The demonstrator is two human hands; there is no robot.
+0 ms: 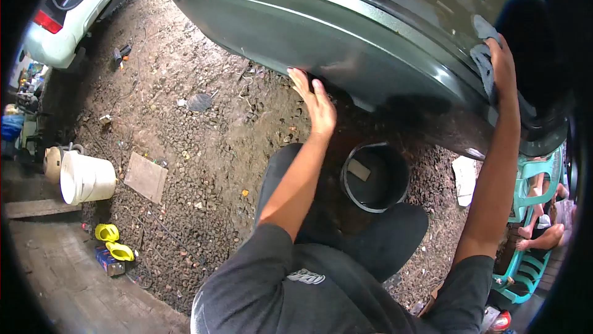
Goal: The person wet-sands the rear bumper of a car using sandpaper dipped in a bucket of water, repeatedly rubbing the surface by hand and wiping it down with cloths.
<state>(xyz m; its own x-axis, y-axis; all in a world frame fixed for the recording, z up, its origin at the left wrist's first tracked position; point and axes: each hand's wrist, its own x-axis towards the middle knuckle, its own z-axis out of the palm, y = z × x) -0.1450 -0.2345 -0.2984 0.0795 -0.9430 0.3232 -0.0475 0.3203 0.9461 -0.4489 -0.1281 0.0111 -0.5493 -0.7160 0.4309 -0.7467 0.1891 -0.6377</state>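
A dark green car bumper (290,31) stretches across the top of the head view. My left hand (318,108) is at its lower edge, fingers stretched out and holding nothing; whether the fingertips touch the bumper I cannot tell. To the right, my right hand (503,65) presses a grey cloth (483,62) against the car's bodywork, with the cloth bunched under the fingers. Between my knees stands a dark bucket (401,195) with a pale rectangular block (358,169) inside.
Wet gravel (204,130) covers the ground. At left are a white bucket (92,178), a flat tile (146,177) and yellow slippers (120,251). A white car (58,46) stands upper left. At right, another person's legs (543,238) show beside green plastic chairs (525,272).
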